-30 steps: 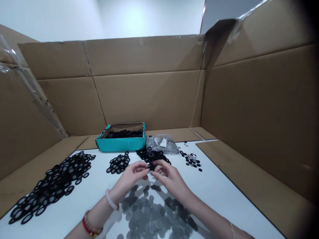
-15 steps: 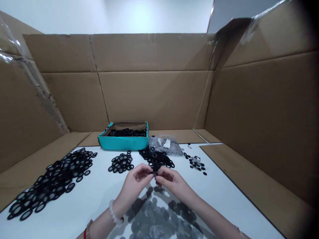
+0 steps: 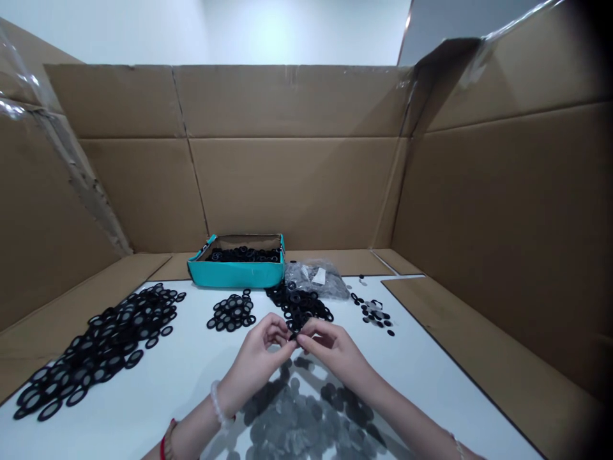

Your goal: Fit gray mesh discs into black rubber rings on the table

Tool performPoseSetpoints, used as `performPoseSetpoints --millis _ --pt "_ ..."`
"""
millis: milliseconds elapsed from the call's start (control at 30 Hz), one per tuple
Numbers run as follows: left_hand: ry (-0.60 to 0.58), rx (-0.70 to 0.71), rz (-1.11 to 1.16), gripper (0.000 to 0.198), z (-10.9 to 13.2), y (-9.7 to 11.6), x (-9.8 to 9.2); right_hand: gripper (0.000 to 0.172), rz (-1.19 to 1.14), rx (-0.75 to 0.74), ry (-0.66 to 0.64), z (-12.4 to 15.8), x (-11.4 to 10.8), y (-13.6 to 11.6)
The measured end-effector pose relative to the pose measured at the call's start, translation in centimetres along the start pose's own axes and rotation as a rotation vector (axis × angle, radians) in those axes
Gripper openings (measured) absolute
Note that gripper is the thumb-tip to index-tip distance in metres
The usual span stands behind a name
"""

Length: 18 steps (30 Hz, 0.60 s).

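Fingertips of my left hand (image 3: 256,354) and my right hand (image 3: 335,354) meet at the middle of the white table. Between them is a small black ring (image 3: 294,336), pinched from both sides and partly covered by the fingers. Just beyond the hands lies a heap of black rings (image 3: 306,308). Under and in front of my wrists spreads a pile of grey translucent discs (image 3: 292,418), with darker discs (image 3: 347,402) at its right. A small cluster of rings with pale centres (image 3: 232,313) sits left of the heap.
A long pile of black rings with pale centres (image 3: 115,338) covers the left side. At the back stand a teal box (image 3: 234,275) of black rings and a clear plastic bag (image 3: 330,287). Loose pieces (image 3: 376,313) lie right. Cardboard walls (image 3: 297,191) enclose the table.
My fingertips have shifted slightly and the left fingers have curled differently around the black ring. The piles look the same.
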<state>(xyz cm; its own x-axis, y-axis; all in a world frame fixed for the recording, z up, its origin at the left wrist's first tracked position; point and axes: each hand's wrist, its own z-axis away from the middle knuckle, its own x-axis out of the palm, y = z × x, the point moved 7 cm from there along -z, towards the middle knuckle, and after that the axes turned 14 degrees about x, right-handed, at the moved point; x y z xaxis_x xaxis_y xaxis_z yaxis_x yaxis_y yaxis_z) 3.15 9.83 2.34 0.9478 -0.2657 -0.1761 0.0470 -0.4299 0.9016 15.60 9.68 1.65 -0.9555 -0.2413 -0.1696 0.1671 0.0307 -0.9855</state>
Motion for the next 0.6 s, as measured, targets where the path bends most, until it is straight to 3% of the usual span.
performPoseSetpoints --millis 100,367,600 --pt "0.019 -0.012 -0.009 0.018 0.0 -0.1 -0.3 0.026 0.063 -0.041 0.040 0.1 0.0 -0.3" --pt "0.250 -0.133 0.178 0.034 0.4 -0.9 -0.9 0.032 0.032 -0.003 0.022 0.6 0.6 0.0" --pt "0.195 -0.112 0.106 0.022 0.4 -0.8 -0.7 0.025 0.014 -0.035 0.048 0.3 0.4 0.3"
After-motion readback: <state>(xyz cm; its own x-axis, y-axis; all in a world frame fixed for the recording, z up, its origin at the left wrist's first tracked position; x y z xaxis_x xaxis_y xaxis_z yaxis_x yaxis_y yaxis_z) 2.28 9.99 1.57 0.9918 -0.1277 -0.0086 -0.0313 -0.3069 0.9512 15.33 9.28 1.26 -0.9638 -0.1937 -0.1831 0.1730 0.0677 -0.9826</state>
